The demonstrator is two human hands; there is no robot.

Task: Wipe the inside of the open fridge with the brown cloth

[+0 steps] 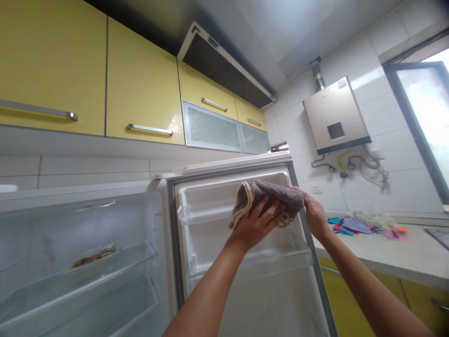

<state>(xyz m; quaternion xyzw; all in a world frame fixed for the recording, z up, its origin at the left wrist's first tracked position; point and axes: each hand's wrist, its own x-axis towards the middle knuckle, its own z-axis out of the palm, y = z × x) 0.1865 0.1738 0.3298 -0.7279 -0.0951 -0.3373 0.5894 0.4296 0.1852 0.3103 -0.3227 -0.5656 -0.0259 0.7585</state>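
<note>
A folded brown towel (277,194) with a cream edge is held up in front of the open fridge door (224,243), near the door's upper shelf. My left hand (257,224) is closed on the towel from below, its fingers spread along the cloth. At the towel's right end, beside the door's outer edge, my right hand (315,215) grips the cloth; some of its fingers are hidden. A clear upper door shelf (206,213) runs behind the towel, with a second clear shelf (252,264) lower down.
To the left is the open fridge compartment with glass shelves (105,271) and a small package (94,255). Yellow wall cabinets (140,79) hang above. On the right, a counter (396,255) bears colourful cloths (358,225); a water heater (336,117) is on the wall.
</note>
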